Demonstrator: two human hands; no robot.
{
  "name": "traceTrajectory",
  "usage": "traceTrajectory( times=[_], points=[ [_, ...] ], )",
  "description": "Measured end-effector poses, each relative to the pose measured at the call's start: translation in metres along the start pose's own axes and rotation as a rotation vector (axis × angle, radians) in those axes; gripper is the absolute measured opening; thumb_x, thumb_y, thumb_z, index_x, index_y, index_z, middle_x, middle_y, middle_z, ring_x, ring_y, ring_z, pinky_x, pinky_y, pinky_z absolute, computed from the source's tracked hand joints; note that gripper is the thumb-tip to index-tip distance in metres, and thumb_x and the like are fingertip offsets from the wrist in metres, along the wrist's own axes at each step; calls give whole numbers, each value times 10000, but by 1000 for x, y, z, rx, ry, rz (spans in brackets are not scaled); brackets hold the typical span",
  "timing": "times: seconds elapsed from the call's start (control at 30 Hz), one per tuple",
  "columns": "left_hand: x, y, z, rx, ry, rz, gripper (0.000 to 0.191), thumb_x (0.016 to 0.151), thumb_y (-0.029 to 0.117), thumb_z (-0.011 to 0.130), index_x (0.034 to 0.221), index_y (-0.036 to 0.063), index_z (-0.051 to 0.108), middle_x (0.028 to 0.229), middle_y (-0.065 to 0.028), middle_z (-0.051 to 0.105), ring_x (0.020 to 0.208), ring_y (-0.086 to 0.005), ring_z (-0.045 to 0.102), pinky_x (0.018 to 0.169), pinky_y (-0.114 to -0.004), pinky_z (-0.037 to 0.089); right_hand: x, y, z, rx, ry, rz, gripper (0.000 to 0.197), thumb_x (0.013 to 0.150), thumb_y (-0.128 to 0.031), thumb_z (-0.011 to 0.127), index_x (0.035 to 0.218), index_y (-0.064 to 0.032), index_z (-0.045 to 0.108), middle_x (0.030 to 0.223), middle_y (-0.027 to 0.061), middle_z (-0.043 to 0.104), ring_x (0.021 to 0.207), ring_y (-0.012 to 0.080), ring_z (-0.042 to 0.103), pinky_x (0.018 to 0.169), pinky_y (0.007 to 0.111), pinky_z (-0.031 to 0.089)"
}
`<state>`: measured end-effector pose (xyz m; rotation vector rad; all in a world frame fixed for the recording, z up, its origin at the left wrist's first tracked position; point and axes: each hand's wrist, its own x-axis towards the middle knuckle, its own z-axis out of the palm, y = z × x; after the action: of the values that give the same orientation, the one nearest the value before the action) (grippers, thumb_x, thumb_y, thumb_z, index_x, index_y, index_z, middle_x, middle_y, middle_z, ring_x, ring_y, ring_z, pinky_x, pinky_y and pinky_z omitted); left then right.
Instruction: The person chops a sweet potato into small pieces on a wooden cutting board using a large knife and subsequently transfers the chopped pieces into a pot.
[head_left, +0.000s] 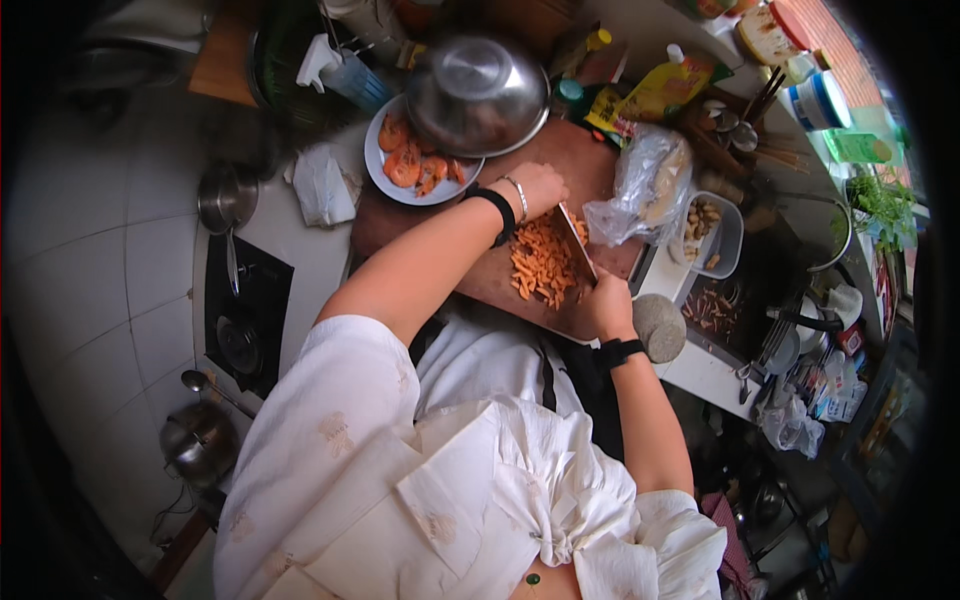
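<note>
A pile of chopped orange pieces, probably carrot (541, 259), lies on a brown cutting board (487, 279). Along the pile's right side stands the blade of a kitchen knife (576, 244). My right hand (609, 300) is closed around its handle, which the fingers mostly hide. At the blade's far end, my left hand (534, 187) has its fingertips on or beside the knife; whether they pinch it is unclear. A white plate of cooked shrimp (373, 161) sits at the board's upper left, partly under an upturned metal bowl (480, 94).
Right of the board are a clear plastic bag (637, 184), a plastic container (731, 255) with peanut-like pieces, a round stone-like block (660, 328) and a sink (712, 307). A spray bottle (345, 79) and folded cloth (324, 187) stand left, beyond a black cooktop (251, 307).
</note>
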<state>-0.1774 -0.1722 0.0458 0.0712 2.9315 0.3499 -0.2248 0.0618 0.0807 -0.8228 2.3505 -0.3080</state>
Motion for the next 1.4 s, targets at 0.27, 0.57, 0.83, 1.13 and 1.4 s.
traceTrajectory(
  times=[0.27, 0.57, 0.83, 1.13, 1.4],
  points=[
    [14, -4, -17, -21, 177, -30, 107, 787, 79, 547, 843, 122, 627, 907, -33, 629, 917, -228, 597, 795, -330, 502, 16, -2, -31, -36, 105, -17, 168, 777, -110, 613, 923, -40, 654, 779, 252, 623, 791, 428, 604, 698, 477, 495],
    [34, -6, 0, -1, 36, -15, 142, 820, 100, 524, 886, 126, 648, 930, -42, 638, 931, -240, 608, 784, -345, 515, 16, 2, -12, 38, 96, 18, 229, 817, -120, 585, 1016, -31, 656, 844, 261, 638, 835, 419, 617, 747, 474, 501],
    [-10, -1, 3, -102, 186, -74, 118, 797, 99, 533, 831, 120, 643, 899, -43, 629, 923, -235, 597, 800, -340, 496, -1, -16, -9, -54, 7, 29, 177, 816, -120, 569, 946, -33, 652, 809, 243, 647, 807, 405, 632, 723, 476, 511],
    [-11, -6, -12, -42, 73, -71, 167, 787, 68, 556, 913, 112, 656, 923, -46, 647, 913, -246, 602, 807, -353, 499, -3, -16, -20, 14, -4, -19, 175, 814, -117, 581, 951, -33, 649, 809, 242, 645, 808, 405, 630, 725, 473, 508],
    [-29, -16, 2, -116, 241, -115, 151, 785, 63, 553, 904, 103, 637, 891, -45, 626, 904, -242, 596, 785, -341, 502, 13, -28, -21, -128, 3, -103, 163, 791, -89, 571, 923, -42, 654, 823, 224, 656, 814, 388, 636, 738, 460, 513]
  ],
)
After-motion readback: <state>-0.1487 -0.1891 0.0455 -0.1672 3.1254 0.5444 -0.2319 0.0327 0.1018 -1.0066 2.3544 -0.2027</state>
